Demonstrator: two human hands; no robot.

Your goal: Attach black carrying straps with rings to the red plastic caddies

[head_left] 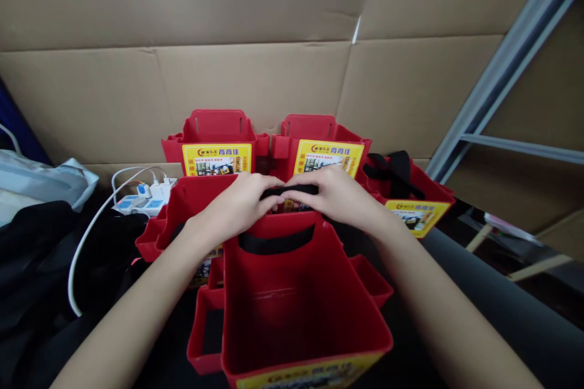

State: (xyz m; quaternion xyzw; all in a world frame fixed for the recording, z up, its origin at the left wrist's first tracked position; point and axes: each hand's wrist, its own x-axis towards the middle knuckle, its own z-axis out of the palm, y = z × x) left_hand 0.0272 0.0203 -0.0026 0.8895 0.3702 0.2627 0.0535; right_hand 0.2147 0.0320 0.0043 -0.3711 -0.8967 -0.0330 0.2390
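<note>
Left hand and right hand pinch black strap just beyond rear wall of nearest red bin. More red bins behind, yellow labels facing forward. Cardboard beyond.

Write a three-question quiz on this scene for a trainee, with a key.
1. Choose one: what do the left hand and right hand hold between them?
A) a white cable
B) a black strap
C) a yellow label

2. True or false: the front red box is open, with its inside in view.

3. Fill in: in the picture, the power strip lies to the ____ of that box.

Key:
1. B
2. True
3. left
</note>
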